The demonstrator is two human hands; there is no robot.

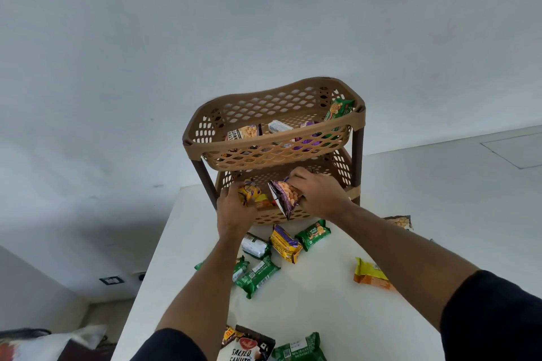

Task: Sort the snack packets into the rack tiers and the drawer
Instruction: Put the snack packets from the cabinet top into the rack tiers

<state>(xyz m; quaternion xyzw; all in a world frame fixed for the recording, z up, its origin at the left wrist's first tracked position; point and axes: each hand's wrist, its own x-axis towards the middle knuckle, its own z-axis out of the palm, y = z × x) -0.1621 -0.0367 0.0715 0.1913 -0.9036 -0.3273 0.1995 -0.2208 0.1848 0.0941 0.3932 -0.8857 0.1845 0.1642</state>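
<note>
Tan plastic rack (272,143) at the table's (410,316) far edge, your right hand (318,193) gripping a peanut packet (286,198) at the lower tier (341,168), your left hand (234,208) clutching a yellow packet (249,191).

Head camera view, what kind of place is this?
Probably a room in a home: a white table against a plain wall, wall sockets low down, and a plastic rack for snacks.

A white table (337,302) carries a tan rack (274,120) at its far edge, with snack packets (286,243) scattered mid-table and at the near edge.
</note>
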